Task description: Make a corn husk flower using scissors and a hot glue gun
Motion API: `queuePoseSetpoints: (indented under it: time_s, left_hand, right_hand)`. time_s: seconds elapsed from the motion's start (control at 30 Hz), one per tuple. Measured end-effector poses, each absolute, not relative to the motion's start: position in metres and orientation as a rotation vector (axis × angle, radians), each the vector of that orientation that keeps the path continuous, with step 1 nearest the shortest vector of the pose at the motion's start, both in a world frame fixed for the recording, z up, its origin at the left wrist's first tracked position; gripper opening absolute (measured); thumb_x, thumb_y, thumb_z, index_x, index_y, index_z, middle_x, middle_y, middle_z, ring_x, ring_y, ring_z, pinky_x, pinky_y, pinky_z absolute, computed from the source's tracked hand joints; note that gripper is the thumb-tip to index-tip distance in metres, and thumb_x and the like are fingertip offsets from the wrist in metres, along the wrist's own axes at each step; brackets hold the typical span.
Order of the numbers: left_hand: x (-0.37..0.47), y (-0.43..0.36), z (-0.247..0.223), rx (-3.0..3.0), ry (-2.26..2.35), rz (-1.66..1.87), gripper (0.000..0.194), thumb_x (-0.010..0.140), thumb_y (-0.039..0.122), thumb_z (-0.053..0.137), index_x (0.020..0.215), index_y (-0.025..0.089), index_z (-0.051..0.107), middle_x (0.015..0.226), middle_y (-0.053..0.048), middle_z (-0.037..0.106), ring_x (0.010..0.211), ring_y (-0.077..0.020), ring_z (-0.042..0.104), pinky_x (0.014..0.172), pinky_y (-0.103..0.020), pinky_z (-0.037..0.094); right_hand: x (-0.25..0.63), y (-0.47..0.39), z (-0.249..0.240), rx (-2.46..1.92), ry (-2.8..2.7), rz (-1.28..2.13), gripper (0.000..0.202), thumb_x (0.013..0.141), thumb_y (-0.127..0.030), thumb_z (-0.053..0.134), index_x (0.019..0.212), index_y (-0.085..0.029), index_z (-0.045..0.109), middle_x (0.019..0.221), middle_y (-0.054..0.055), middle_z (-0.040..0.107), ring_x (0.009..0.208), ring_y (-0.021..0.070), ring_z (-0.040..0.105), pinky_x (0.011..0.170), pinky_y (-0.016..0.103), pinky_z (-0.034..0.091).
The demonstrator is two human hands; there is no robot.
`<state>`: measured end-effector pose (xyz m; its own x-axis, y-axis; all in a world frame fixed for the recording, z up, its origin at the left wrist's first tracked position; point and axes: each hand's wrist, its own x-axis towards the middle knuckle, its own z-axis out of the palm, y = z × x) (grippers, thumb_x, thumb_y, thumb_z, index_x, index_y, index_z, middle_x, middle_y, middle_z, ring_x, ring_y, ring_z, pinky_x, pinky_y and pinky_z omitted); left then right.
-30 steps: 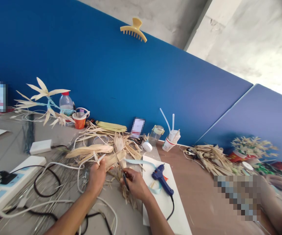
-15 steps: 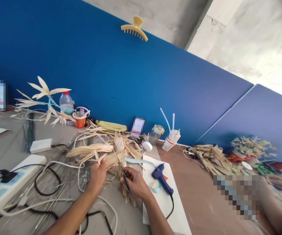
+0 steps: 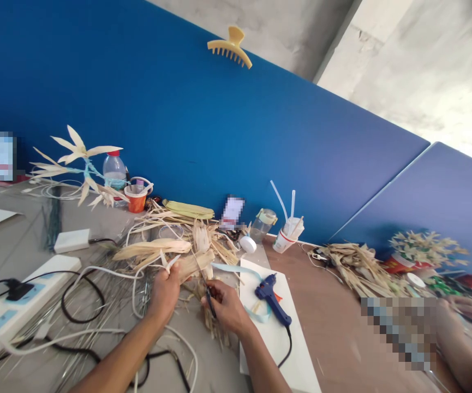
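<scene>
Between the fingers of my left hand (image 3: pixel 165 292) is a piece of dried husk (image 3: pixel 195 264), with small pale pointed tips showing above the fingers. My right hand (image 3: pixel 224 305) is closed on scissors with dark handles (image 3: pixel 210 301); their thin blades point up and left across the husk. Behind both hands lies a heap of dry husks (image 3: pixel 151 249). A blue glue gun (image 3: pixel 274 300) rests on a white board (image 3: pixel 297 349) to the right of my right hand, beside a light blue ribbon (image 3: pixel 236 268).
A white power strip (image 3: pixel 61 267) and looping cables lie at left. Behind are a husk flower (image 3: pixel 78 147), a bottle (image 3: pixel 114 166), an orange cup (image 3: pixel 136 202), a jar (image 3: pixel 263 221) and a cup with straws (image 3: pixel 285 240). At right, another person's hands (image 3: pixel 460 322) work near more husks (image 3: pixel 350 262).
The whole view has shifted slightly, so most things appear a little farther right. Both hands keep their holds, and the husk in my left hand sits slightly differently against the scissors.
</scene>
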<state>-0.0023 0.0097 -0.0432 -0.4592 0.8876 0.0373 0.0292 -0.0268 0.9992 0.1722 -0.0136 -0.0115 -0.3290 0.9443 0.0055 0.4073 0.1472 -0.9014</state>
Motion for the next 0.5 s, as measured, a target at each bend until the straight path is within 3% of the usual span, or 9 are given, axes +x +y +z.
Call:
queuePoseSetpoints:
  time_s: [0.5]
  left_hand:
    - [-0.0019, 0.0059, -0.0332, 1.051, 1.673, 1.552, 0.045, 0.079, 0.052, 0.046, 0.082, 0.013, 0.07, 0.076, -0.011, 0.074, 0.078, -0.0294, 0.067, 0.072, -0.036, 0.051]
  right_hand:
    - [0.1685, -0.0145, -0.0171, -1.25, -1.731, 1.211, 0.028, 0.071, -0.022, 0.058, 0.097, -0.016, 0.066, 0.065, -0.002, 0.05, 0.058, 0.0112, 0.042, 0.054, 0.022, 0.034]
